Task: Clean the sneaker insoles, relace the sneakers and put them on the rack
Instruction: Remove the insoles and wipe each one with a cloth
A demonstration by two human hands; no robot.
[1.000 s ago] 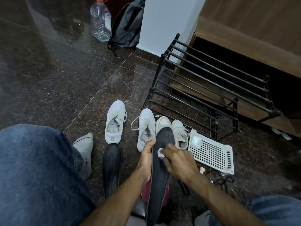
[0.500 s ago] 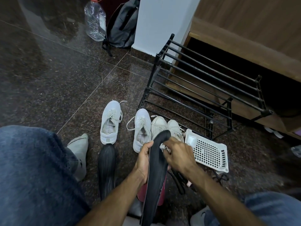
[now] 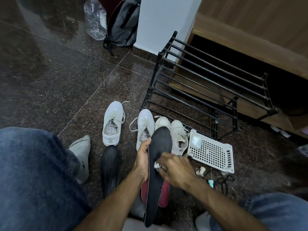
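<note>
Left hand (image 3: 141, 160) grips black insole (image 3: 158, 164) by its edge, right hand (image 3: 176, 169) fingers pinch a white wipe (image 3: 157, 164) against it, above the floor (image 3: 66, 80).

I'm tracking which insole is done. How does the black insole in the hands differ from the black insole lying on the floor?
The held black insole is raised and tilted, gripped at its edge by the left hand, while the right hand presses a small white wipe on it. The black insole on the floor lies flat and untouched, beside a grey-socked foot. The held one partly covers the white sneakers; the floor one lies apart from them. Both are dark, with toe ends pointing away.
</note>
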